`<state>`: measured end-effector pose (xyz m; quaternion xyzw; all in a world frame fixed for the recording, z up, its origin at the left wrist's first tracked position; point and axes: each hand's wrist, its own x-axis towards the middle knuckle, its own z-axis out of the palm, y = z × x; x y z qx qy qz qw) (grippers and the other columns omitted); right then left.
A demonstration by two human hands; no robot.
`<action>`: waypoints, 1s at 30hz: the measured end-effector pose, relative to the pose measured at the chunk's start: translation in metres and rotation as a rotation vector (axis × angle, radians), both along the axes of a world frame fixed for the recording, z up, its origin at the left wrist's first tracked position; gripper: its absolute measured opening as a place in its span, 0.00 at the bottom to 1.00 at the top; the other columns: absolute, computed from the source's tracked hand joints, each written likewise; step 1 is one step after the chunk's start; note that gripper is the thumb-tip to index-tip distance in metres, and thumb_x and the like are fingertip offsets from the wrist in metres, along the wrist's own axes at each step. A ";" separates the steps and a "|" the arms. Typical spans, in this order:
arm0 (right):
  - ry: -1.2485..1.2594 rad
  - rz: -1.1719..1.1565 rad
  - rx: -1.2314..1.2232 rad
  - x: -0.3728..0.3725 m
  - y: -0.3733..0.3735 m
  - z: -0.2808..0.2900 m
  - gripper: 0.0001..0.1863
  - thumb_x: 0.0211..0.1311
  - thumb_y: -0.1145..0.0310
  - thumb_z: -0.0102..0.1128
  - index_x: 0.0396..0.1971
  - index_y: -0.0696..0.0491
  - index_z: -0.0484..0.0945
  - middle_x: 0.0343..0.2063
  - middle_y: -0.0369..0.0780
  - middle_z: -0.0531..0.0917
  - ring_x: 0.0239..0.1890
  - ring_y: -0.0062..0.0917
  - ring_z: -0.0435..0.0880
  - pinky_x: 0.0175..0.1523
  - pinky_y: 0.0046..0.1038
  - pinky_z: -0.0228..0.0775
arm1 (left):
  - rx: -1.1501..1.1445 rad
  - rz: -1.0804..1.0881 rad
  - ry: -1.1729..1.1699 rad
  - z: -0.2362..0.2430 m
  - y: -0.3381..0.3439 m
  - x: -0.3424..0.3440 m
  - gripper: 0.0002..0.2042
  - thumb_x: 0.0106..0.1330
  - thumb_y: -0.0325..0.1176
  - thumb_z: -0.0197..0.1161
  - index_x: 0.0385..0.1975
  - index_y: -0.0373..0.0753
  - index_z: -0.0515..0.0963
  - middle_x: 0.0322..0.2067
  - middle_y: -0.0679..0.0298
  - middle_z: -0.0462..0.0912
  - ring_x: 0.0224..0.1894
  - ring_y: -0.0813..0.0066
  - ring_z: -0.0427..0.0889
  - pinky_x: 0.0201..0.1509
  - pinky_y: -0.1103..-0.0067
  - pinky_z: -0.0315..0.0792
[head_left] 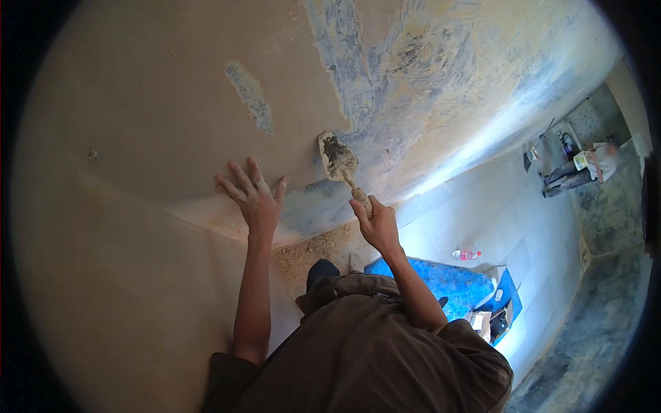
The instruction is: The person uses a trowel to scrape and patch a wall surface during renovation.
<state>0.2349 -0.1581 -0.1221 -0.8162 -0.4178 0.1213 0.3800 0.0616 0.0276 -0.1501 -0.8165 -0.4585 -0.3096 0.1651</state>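
Note:
A trowel (339, 157) with a crusted, rounded-square blade is in my right hand (379, 226), its handle gripped by wrapped fingers. The blade lies at or against the wall (289, 89), beside the border between tan coating and a scraped grey-blue patch (427, 62). To the left, my left hand (256, 203) is spread on the tan wall surface, fingers apart and dusty, holding nothing. A smaller exposed grey strip (251, 96) shows in the coating above it. Whether the blade's edge is under the coating cannot be made out.
Crumbled debris (313, 255) lies along the wall's foot, near my shoe (321, 270). A blue sheet (447, 286) covers floor on the right, with a box of items (499, 320) beside it. A bottle (467, 255) lies beyond. Another person (585, 170) stands far right.

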 end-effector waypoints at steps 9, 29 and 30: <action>0.112 -0.035 0.012 -0.008 -0.002 0.007 0.26 0.63 0.51 0.56 0.27 0.64 0.76 0.12 0.55 0.72 0.19 0.51 0.76 0.26 0.43 0.64 | -0.040 0.004 0.012 0.000 0.000 0.001 0.46 0.59 0.61 0.57 0.66 0.29 0.50 0.66 0.32 0.38 0.64 0.19 0.32 0.63 0.37 0.38; 0.050 -0.080 0.222 -0.002 0.002 -0.013 0.21 0.65 0.56 0.56 0.23 0.61 0.75 0.09 0.43 0.67 0.12 0.21 0.63 0.20 0.29 0.57 | 0.004 0.008 0.018 0.002 0.002 -0.002 0.46 0.58 0.61 0.58 0.65 0.29 0.52 0.66 0.32 0.40 0.65 0.20 0.34 0.64 0.37 0.38; 0.049 -0.084 0.222 -0.001 -0.002 -0.014 0.21 0.65 0.56 0.56 0.23 0.61 0.75 0.09 0.43 0.67 0.12 0.21 0.63 0.20 0.29 0.57 | 0.004 0.004 0.018 0.000 0.001 0.000 0.46 0.58 0.61 0.58 0.65 0.29 0.52 0.66 0.32 0.40 0.65 0.20 0.34 0.64 0.37 0.38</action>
